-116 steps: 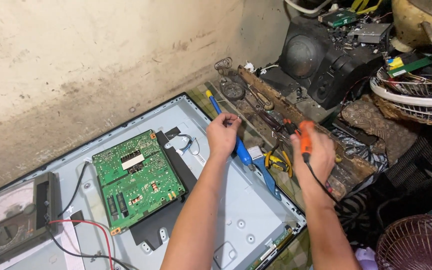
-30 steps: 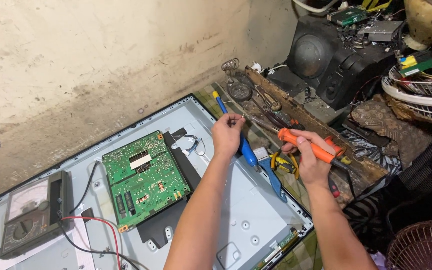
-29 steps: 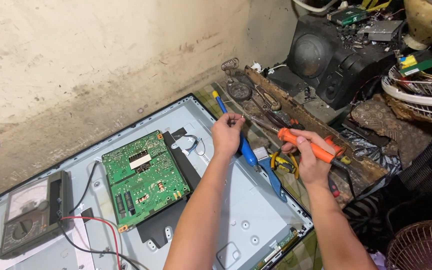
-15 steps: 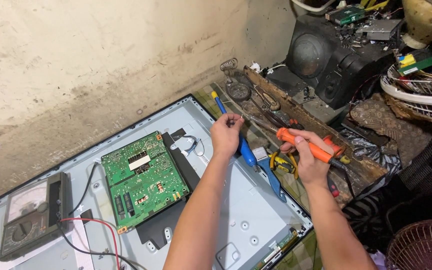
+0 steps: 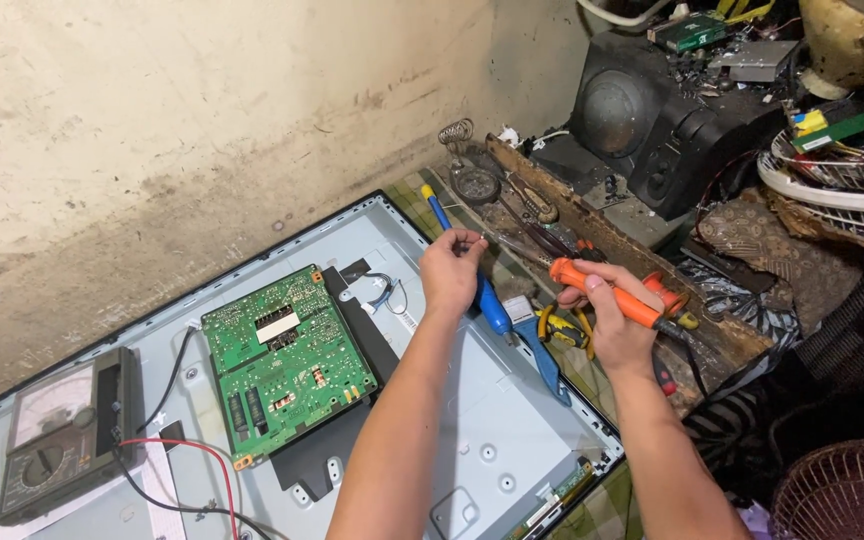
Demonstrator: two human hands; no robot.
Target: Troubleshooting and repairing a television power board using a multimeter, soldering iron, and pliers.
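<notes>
My right hand (image 5: 612, 335) grips an orange-handled soldering iron (image 5: 614, 296), whose handle lies slantwise across the fingers with its black cord running down to the right. My left hand (image 5: 452, 272) hovers over the right edge of the grey television back panel (image 5: 497, 425) with its fingertips pinched together. Anything between them is too small to make out. Just beneath that hand lies a blue tool with a yellow tip (image 5: 493, 308). A green circuit board (image 5: 282, 360) sits on the panel to the left of my left forearm.
An analogue multimeter (image 5: 62, 430) with red and black leads rests at the panel's left. A worn wooden board (image 5: 592, 225) carries assorted tools, with yellow-handled pliers (image 5: 562, 330) beside it. Behind are a black speaker (image 5: 642, 120) and wire fan guards (image 5: 842, 180). A wicker basket (image 5: 842, 490) is at lower right.
Since the earliest frame my right hand has lifted the orange iron from a downward hold to a slanted one in front of me. Over the last second both hands barely shifted.
</notes>
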